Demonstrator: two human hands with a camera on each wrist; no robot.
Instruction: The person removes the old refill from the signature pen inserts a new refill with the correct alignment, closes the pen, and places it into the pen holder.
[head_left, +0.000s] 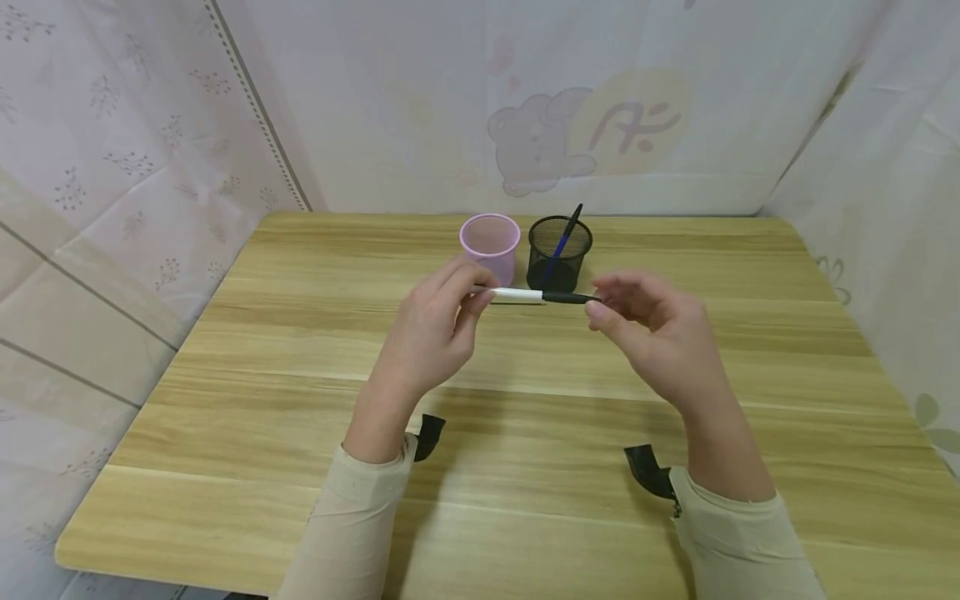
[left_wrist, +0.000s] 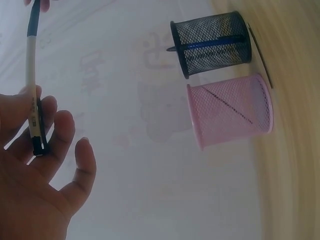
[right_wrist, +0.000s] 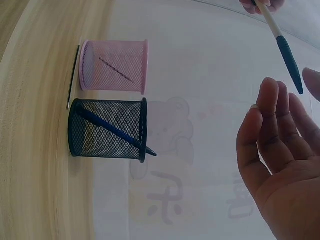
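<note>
A white pen with a black grip is held level above the table. My left hand pinches its rear end between thumb and fingers; the clip end shows against those fingers in the left wrist view. Around the dark tip, my right hand has its thumb and fingers parted, with a gap visible in the right wrist view. Behind the pen stand a pink mesh cup and a black mesh cup. A blue pen with a black end leans inside the black cup.
A thin dark rod like a pen refill lies on the wooden table in front of the cups. Printed cloth hangs behind the table and along both sides. Black straps stick out from the sleeves.
</note>
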